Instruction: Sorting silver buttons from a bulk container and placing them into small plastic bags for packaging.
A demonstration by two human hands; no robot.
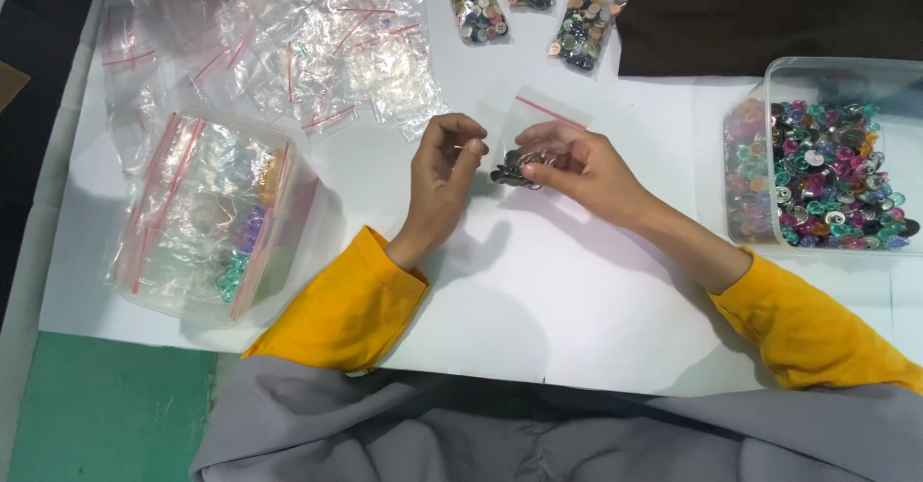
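Note:
My right hand (586,165) holds a small clear zip bag (538,117) with a red seal strip, partly filled with dark and mixed-colour buttons (514,170). My left hand (444,170) is just left of the bag, fingers curled with thumb and forefinger pinched near the bag's mouth; whether it grips the bag or a button I cannot tell. Both hands hover over the white table sheet (538,290). Yellow sleeves cover both forearms.
A clear tub (836,78) of colourful buttons stands at the right. Three filled button bags (478,6) lie at the top middle. Loose empty zip bags (308,49) spread at the top left. A clear box (212,213) stuffed with bags sits at the left.

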